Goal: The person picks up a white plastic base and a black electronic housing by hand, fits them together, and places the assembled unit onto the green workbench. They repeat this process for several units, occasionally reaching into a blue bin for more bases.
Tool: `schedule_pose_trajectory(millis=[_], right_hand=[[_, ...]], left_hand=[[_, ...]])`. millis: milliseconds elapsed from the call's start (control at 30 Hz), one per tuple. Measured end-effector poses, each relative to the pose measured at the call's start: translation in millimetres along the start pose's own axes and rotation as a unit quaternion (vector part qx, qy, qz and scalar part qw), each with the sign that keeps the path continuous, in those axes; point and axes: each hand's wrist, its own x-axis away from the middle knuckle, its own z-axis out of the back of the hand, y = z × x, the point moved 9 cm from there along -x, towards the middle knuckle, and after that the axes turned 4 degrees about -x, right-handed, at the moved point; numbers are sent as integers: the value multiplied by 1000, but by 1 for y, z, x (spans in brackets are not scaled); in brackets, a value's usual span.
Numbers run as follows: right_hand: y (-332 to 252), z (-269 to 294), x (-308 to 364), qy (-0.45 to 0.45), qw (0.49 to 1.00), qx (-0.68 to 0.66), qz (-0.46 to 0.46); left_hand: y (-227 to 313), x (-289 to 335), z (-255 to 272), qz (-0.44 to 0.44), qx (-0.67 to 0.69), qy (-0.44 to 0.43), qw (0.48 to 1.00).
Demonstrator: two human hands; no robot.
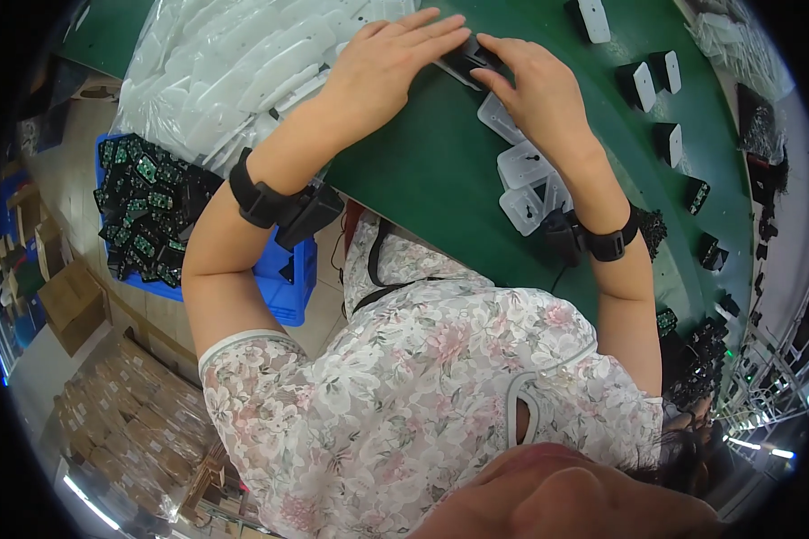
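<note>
1. Between the fingers of the two hands, above the green desk [404,175], sits a small black block-shaped piece [473,59] with a pale edge along its lower side.
2. At that black piece, the right hand [544,94] pinches, its thumb and forefinger bent round from the right.
3. Across from them, the fingers of the left hand [373,72] lie stretched out and slightly fanned, tips by the piece; its thumb is hidden, so I cannot tell whether it grips.
4. Just below the right fingers, a loose group of translucent white rounded plates [523,166] with small dark parts on them lies on the desk, reaching toward the wrist.
5. Left of the left fingers, partly behind that hand, spreads a clear plastic bag full of flat white plates [234,67].
6. Farther from the left fingers, down and to the left, stands a blue plastic bin [288,296] holding a heap of small black-and-green parts [148,207].
7. To the right of the right fingers, well apart, black blocks with white faces [640,87] stand spaced out.
8. Below those, still right of the fingers, are black blocks with green faces [697,193].
9. Behind the fingers, each wrist wears a black strap [609,244].
</note>
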Motion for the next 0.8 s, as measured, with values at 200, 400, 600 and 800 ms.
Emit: schedule_pose_trajectory(millis=[200,400,600,800], right_hand=[[-8,-4,-1,-3,999,34,17],[-15,-1,-2,-4,999,29,31],[-20,8,-1,15,999,5,45],[-31,0,5,12,998,46,46]], left_hand=[[-9,1,-20,167,-15,-308,937],[-10,2,-16,166,-9,-303,938],[-9,0,-6,173,3,-290,941],[-2,11,-9,71,-25,-163,984]])
